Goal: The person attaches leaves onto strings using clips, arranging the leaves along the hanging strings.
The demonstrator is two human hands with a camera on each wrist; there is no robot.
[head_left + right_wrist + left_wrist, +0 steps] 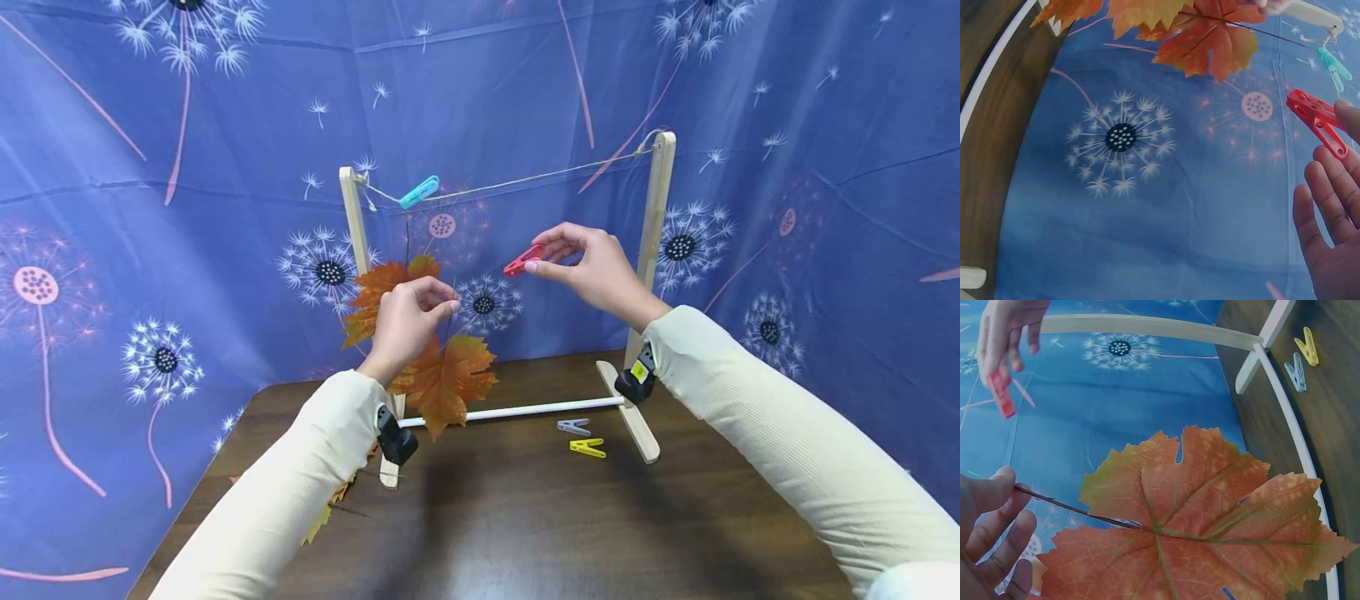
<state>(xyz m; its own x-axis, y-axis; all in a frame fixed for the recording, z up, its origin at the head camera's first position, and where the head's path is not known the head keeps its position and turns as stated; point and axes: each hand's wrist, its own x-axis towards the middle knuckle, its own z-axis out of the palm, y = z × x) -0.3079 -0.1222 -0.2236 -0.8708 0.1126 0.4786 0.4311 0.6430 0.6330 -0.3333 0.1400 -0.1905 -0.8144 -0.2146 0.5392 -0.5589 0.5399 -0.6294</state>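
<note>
My left hand (408, 321) pinches the thin stem of an orange artificial leaf (1210, 534) between thumb and forefinger; the leaf hangs below the hand. A red clothespin (1315, 119) is held between the thumb and fingers of my right hand (596, 265), a little to the right of the left hand and below the string (525, 179). On the string's left part sits a light-blue clothespin (420, 192). Another orange leaf (375, 292) hangs from that pin by its stem, partly hidden behind my left hand.
The string runs between two wooden posts (658, 208), joined low down by a white rod (540, 409). Grey (573, 427) and yellow (587, 447) clothespins lie on the brown table (525, 517). More leaves (318, 523) lie at left, partly behind the left sleeve. A patterned blue cloth (487, 100) hangs behind.
</note>
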